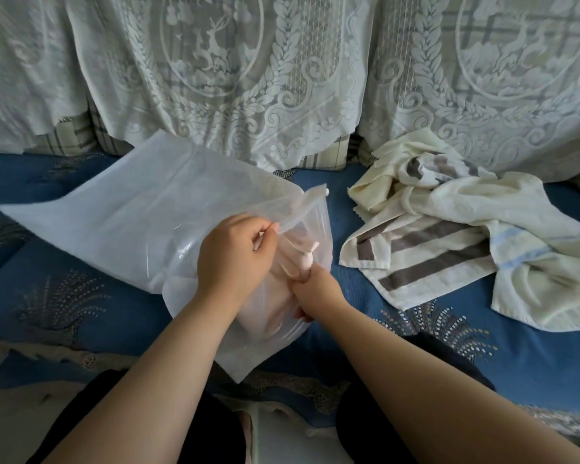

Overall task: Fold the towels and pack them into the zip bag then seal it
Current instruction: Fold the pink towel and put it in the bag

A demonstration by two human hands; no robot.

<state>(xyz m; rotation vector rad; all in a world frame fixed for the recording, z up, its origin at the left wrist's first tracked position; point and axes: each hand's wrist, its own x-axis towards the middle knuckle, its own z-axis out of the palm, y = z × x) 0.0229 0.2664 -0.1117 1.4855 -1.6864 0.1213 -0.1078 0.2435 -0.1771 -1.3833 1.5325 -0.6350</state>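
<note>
Blue sofa seat point(81, 262), left hand point(231, 256) fingers pinching zip bag point(114, 229) rim, right hand point(315, 289) inside, grip unclear

R hand point(310, 289) went inside the zip bag point(114, 222); its fingers were hidden behind cloudy plastic, grip not readable. Pale pink contents point(282, 316) in the bag were just a blur, folds not readable. Both forearms cut off by bottom edge. Striped towels point(449, 242) lay in a heap, count unclear, far corner cut by right edge.
</note>
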